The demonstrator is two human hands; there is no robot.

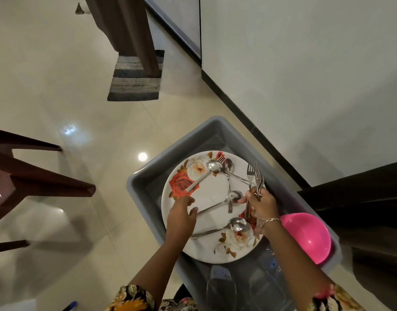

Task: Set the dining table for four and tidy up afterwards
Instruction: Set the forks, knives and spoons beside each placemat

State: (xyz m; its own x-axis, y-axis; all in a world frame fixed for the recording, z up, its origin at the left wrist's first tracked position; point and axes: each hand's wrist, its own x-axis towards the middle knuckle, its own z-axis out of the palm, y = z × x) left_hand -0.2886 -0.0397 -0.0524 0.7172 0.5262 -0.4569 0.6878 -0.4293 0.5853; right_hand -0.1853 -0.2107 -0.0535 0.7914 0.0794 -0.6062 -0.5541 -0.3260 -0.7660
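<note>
Item list, head view:

- Grey plastic tub (148, 176): sits on the tile floor (58, 108), close to the white wall (305, 75) w/ dark skirting.
- Plate (211, 191): white w/ red & cream rose print, lies in the tub, covers most of its middle.
- Spoons (214, 166), qty 4, steel: loose on the plate. Two have bowls at the far rim, one lies mid-plate, one near the near rim. Handles of the last two point toward the left hand.
- Loose fork (221, 158): on the plate, tines at the far rim between the two far spoon bowls, handle crosses the mid-plate spoon.
- Forks (254, 173), a small bunch: gripped in the right hand (261, 204), tines up, over the plate's right edge. Fingers wrap the handles. Bracelet (269, 219) on that wrist.
- Left hand (182, 217): over the plate's left part, fingers curled, thumb by the end of a spoon handle. Can't tell if it grasps anything.
- Pink bowl (309, 239): in the tub's right side, beside the plate, tipped on its side.
- Clear glassware (220, 286): near end of the tub, blurred, count unclear.
- Misc: dark chair (36, 180) at left; striped mat (137, 77) & brown curtain (125, 30) far off.
</note>
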